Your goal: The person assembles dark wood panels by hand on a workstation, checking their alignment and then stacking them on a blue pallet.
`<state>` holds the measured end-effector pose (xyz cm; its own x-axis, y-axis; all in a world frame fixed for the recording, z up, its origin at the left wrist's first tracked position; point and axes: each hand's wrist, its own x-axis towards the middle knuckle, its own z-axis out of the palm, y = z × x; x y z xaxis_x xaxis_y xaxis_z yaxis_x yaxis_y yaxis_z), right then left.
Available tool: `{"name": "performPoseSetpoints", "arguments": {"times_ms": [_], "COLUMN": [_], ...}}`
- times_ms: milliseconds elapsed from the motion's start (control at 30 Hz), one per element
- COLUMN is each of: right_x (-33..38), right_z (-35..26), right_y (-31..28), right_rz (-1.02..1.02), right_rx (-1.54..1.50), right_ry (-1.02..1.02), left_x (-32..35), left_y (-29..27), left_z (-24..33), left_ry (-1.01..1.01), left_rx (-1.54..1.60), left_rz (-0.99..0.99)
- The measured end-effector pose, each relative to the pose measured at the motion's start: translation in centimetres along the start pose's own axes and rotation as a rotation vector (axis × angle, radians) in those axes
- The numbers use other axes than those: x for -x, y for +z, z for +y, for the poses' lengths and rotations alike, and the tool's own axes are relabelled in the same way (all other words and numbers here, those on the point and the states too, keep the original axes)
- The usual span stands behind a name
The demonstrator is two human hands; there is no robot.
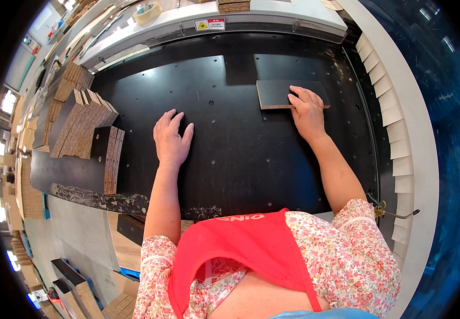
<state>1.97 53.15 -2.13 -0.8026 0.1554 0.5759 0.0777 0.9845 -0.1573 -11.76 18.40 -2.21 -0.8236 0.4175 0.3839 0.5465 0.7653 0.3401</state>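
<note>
Head-worn fisheye view, upright, looking steeply down and forward from above the wearer's red apron [235, 239]. The black worktable [227, 159], with the left hand [172, 141] and right hand [308, 114], lies near, mid-field; straight edges bow toward the rim.

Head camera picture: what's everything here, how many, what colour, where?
table: one, black, centre
flat panel: one, dark grey, right of centre
panel stacks: several, dark and brown, table's left
ledge: one, white, behind the table
tape roll: one, cream, on the ledge
label: one, white, red and yellow, ledge's front
flaps: a row, white, right of table
glossy surface: one, blue, far right
hooked fitting: one, brass-coloured, lower right
background boards: many, brown, far left
apron: one, red, bottom centre
floral shirt: one, pink-and-white, bottom
left hand: one, bare, left of centre
right hand: one, bare, on flat panel
</note>
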Motion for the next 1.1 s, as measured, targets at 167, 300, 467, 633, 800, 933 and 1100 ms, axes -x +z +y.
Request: {"name": "performPoseSetpoints", "arguments": {"times_ms": [167, 300, 467, 633, 800, 933, 1100], "right_x": [0.0, 0.01, 0.01, -0.03, 0.03, 0.04, 0.01], "right_z": [-0.02, -0.05, 0.02, -0.09, -0.01, -0.03, -0.1], "right_y": [-0.01, 0.01, 0.01, 0.04, 0.06, 0.02, 0.0], "right_rz": [-0.003, -0.005, -0.005, -0.004, -0.007, -0.013, -0.018], "right_rx": [0.005, 0.011, 0.013, 0.02, 0.014, 0.022, 0.026], "right_ry": [0.002, 0.003, 0.0, 0.003, 0.006, 0.006, 0.01], "left_x": [0.01, 0.0, -0.04, 0.02, -0.03, -0.01, 0.0], "left_y": [-0.05, -0.19, -0.09, -0.09, -0.17, -0.21, -0.13], "left_z": [0.07, 0.32, 0.07, 0.12, 0.2, 0.27, 0.14], "left_ry": [0.007, 0.019, 0.029, 0.025, 0.023, 0.019, 0.025], "left_rx": [-0.007, -0.021, -0.018, -0.02, -0.013, -0.012, -0.009], "left_rz": [0.008, 0.02, 0.023, 0.029, 0.022, 0.021, 0.027]}}
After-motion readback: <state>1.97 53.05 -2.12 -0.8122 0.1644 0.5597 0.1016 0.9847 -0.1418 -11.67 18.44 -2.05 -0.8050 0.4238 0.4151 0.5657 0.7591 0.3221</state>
